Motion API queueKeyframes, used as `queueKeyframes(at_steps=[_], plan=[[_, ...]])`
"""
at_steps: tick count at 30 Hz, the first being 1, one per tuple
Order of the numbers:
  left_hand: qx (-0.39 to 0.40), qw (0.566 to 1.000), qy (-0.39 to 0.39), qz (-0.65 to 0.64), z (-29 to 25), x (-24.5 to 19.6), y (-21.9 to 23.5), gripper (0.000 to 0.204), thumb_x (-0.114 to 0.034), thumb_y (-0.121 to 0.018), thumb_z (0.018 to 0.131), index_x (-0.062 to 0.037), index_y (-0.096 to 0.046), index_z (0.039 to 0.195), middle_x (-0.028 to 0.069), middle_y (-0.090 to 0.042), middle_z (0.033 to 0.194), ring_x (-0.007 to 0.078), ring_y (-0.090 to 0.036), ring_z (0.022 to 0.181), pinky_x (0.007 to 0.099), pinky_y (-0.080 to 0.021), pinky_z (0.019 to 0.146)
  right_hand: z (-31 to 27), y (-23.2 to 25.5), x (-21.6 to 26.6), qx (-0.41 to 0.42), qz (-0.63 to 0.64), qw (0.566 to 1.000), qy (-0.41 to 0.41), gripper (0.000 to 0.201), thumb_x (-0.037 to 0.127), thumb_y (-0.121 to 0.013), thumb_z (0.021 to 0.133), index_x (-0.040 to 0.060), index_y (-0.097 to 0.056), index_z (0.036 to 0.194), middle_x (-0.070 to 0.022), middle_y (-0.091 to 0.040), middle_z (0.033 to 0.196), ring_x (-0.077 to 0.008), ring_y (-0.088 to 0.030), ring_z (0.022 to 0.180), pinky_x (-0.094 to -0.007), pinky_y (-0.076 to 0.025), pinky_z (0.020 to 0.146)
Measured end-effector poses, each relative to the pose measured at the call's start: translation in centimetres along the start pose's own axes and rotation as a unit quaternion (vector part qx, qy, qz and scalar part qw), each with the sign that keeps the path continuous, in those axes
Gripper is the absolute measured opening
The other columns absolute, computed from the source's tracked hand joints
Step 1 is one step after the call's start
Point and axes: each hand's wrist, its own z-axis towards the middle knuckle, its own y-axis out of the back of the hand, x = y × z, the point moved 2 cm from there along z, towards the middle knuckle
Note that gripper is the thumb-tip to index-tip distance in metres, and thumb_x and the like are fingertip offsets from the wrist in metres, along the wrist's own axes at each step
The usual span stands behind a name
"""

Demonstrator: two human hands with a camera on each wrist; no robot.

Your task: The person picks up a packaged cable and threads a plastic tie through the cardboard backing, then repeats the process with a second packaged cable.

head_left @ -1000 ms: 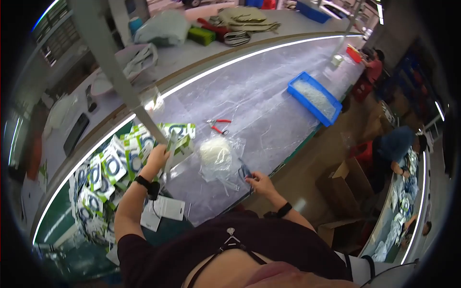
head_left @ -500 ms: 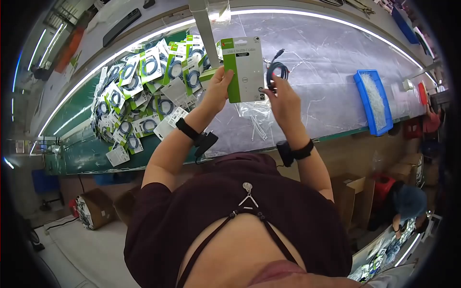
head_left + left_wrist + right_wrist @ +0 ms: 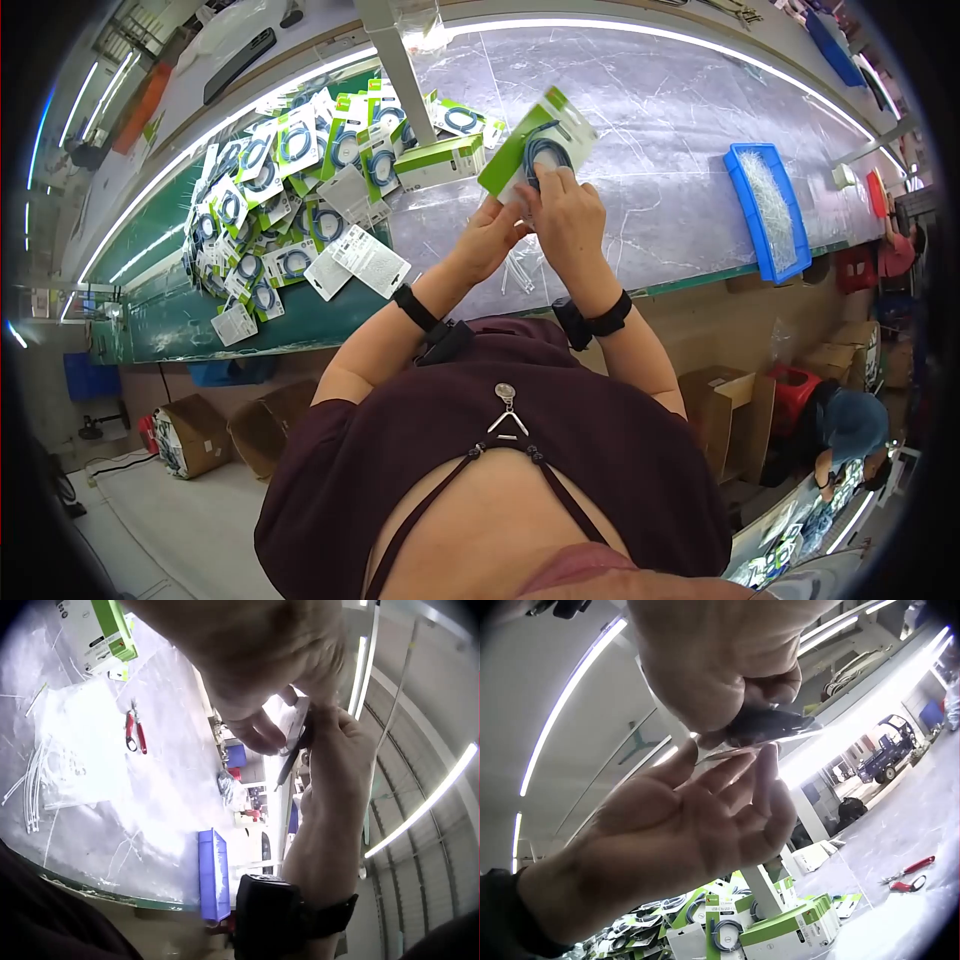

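Observation:
In the head view my left hand (image 3: 487, 240) holds a green-and-white cardboard packaging card (image 3: 575, 125) by its lower end, the card tilted over the table. My right hand (image 3: 572, 220) pinches a coiled dark blue cable (image 3: 546, 150) against the card's face. Both hands meet at the card's lower part, and fingers hide some of the coil. From the right wrist, the cable (image 3: 769, 726) appears as a dark bundle above the thin edge of the card, with left-hand fingers (image 3: 761, 795) spread beneath it.
Carded cables (image 3: 300, 145) pile up at the left, beside a stack of green-and-white cards (image 3: 440, 163) near a post (image 3: 403, 85). Red-handled pliers (image 3: 136, 733) lie by a clear bag (image 3: 82, 742) and white zip ties (image 3: 34, 787). A blue tray (image 3: 738, 190) stands at the right.
My left hand has taken a card from beside the pile and brought it to the middle. The right hand has moved the cable from the table's front edge onto the card, now tilted.

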Motion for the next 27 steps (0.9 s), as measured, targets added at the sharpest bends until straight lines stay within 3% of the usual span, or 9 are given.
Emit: queueKeyframes(at_steps=[6, 9, 13, 17, 20, 22, 25, 27], plan=[[-0.057, 0.997, 0.045, -0.024, 0.3, 0.3, 0.2, 0.022, -0.022, -0.049, 0.096, -0.0093, -0.052, 0.114, 0.0014, -0.059, 0.104, 0.0102, -0.057, 0.089, 0.0287, -0.05, 0.074, -1.9, 0.8, 0.7, 0.054, -0.02, 0.996, 0.062, 0.034, 0.019, -0.062, 0.08, 0.0037, -0.057, 0.11, -0.0086, -0.055, 0.088, -0.0227, -0.058, 0.067, -0.0344, -0.04, 0.06], [-0.152, 0.977, -0.047, 0.144, 0.8, -0.3, -0.9, 0.021, -0.024, -0.05, 0.096, -0.0046, -0.056, 0.103, 0.0024, -0.062, 0.089, 0.0097, -0.058, 0.073, 0.0252, -0.05, 0.065, -1.6, 2.7, -0.1, 0.024, 0.056, 0.996, 0.071, 0.042, 0.012, -0.068, 0.075, 0.0081, -0.057, 0.115, -0.0106, -0.054, 0.093, -0.0252, -0.057, 0.072, -0.0327, -0.043, 0.061], [-0.142, 0.965, -0.071, 0.207, 0.8, -2.4, -0.5, 0.022, -0.022, -0.051, 0.095, -0.0014, -0.056, 0.099, 0.0044, -0.062, 0.083, 0.01, -0.058, 0.064, 0.0245, -0.049, 0.054, -1.8, 4.1, -4.5, 0.007, 0.183, 0.983, 0.027, 0.052, 0.012, -0.074, 0.07, 0.0093, -0.054, 0.118, -0.0127, -0.055, 0.092, -0.0261, -0.057, 0.072, -0.0334, -0.044, 0.064], [-0.141, 0.958, -0.107, 0.225, 0.9, -2.4, -1.5, 0.021, -0.021, -0.052, 0.094, -0.0002, -0.056, 0.098, 0.0048, -0.062, 0.08, 0.0094, -0.056, 0.06, 0.025, -0.047, 0.047, -2.6, 4.3, -6.5, -0.01, 0.242, 0.968, -0.059, 0.056, 0.013, -0.076, 0.069, 0.009, -0.052, 0.119, -0.0116, -0.056, 0.093, -0.0258, -0.056, 0.072, -0.0337, -0.044, 0.067], [-0.142, 0.96, -0.102, 0.217, 0.7, -1.4, -2.0, 0.022, -0.021, -0.053, 0.093, 0.0005, -0.056, 0.097, 0.0047, -0.061, 0.079, 0.0091, -0.056, 0.06, 0.0247, -0.047, 0.048, -3.7, 3.3, -2.8, 0.079, 0.19, 0.979, -0.009, 0.046, 0.012, -0.074, 0.071, 0.0083, -0.055, 0.113, -0.0099, -0.057, 0.09, -0.0254, -0.056, 0.07, -0.0347, -0.045, 0.068], [-0.142, 0.961, -0.101, 0.215, 0.7, -1.4, -2.1, 0.022, -0.021, -0.054, 0.093, 0.0008, -0.056, 0.097, 0.0047, -0.061, 0.079, 0.0089, -0.056, 0.06, 0.0246, -0.047, 0.048, -3.8, 3.1, -2.4, 0.077, 0.184, 0.98, -0.015, 0.044, 0.012, -0.073, 0.071, 0.008, -0.056, 0.111, -0.0091, -0.057, 0.089, -0.0253, -0.056, 0.071, -0.0351, -0.044, 0.068], [-0.142, 0.937, -0.051, 0.315, 0.2, -1.9, -1.7, 0.02, -0.02, -0.053, 0.094, -0.0014, -0.057, 0.099, 0.0044, -0.061, 0.078, 0.0085, -0.055, 0.061, 0.0231, -0.045, 0.05, -3.9, 3.1, -2.4, 0.079, 0.174, 0.981, -0.028, 0.039, 0.012, -0.072, 0.071, 0.0074, -0.059, 0.107, -0.0076, -0.057, 0.086, -0.025, -0.055, 0.072, -0.036, -0.044, 0.068], [-0.142, 0.931, -0.04, 0.333, 0.2, -2.1, -1.4, 0.02, -0.02, -0.054, 0.094, -0.0013, -0.057, 0.101, 0.0046, -0.062, 0.081, 0.0087, -0.056, 0.065, 0.0236, -0.046, 0.053, -3.7, 3.8, -2.6, 0.075, 0.126, 0.988, 0.043, 0.037, 0.01, -0.072, 0.07, 0.0068, -0.06, 0.105, -0.0069, -0.055, 0.083, -0.0249, -0.055, 0.074, -0.0365, -0.044, 0.068]])
